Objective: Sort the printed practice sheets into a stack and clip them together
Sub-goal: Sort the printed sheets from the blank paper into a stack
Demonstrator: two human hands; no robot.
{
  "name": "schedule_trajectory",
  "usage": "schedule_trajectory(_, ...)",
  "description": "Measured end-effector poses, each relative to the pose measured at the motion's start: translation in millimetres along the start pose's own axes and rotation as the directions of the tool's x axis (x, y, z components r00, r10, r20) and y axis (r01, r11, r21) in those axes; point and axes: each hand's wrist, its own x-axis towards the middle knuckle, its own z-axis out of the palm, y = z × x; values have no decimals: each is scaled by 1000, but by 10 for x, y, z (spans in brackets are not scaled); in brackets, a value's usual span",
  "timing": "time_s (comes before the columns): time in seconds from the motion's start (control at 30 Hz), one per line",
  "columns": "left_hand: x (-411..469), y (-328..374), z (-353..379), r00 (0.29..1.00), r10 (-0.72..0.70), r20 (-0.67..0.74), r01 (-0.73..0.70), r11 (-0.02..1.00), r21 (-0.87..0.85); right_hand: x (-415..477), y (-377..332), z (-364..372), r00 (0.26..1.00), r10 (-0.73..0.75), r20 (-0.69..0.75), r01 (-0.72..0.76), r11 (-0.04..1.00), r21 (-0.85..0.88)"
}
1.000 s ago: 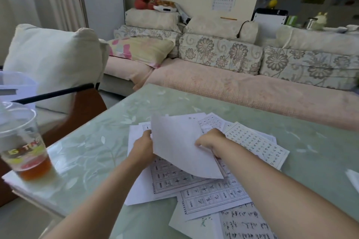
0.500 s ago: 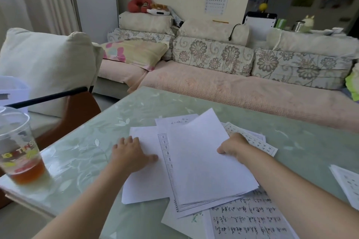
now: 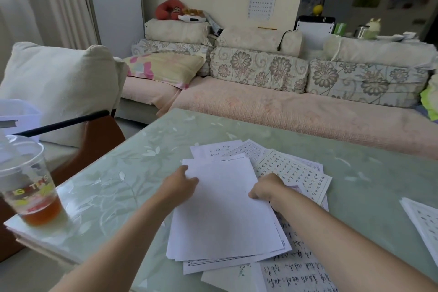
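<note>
The stack [image 3: 222, 211] lies near the middle of the desk [image 3: 355, 173], blank side up, its edges not flush. The left hand [image 3: 179, 186] grips the stack's left edge with the thumb on top; its fingers are hidden under the paper. The right hand [image 3: 266, 188], fingers curled, holds the stack's right edge. Printed sheets [image 3: 294, 173] fan out beneath the stack on its far and right sides. A handwritten sheet [image 3: 298, 268] lies under its near corner. One more sheet [image 3: 422, 223] lies well apart at the desk's right. A cup [image 3: 30, 192] of brown drink stands at the left corner.
</note>
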Motion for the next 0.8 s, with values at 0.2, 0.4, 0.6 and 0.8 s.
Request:
schedule_trajectory(0.2, -11, 176, -82, 976, -213, 37, 211, 902, -377, -9, 45, 66, 1000, -9, -18, 9, 1000, 6)
schedule_trajectory(0.4, 14, 148, -77, 966, -205, 157, 255, 853, -455, -58, 120, 62, 996, -85, 10, 84, 996, 31)
schedule_trajectory(0.6, -78, 201, -224, 994, -21, -105, -11, 953, -304, -130, 137, -58, 992, -118, 53, 109, 982, 156)
schedule_trajectory(0.8, -190, 261, -697, 945, 128, -300, -237, 901, -363, -242, 197, -384, 969, -239, 70, 217, 948, 232)
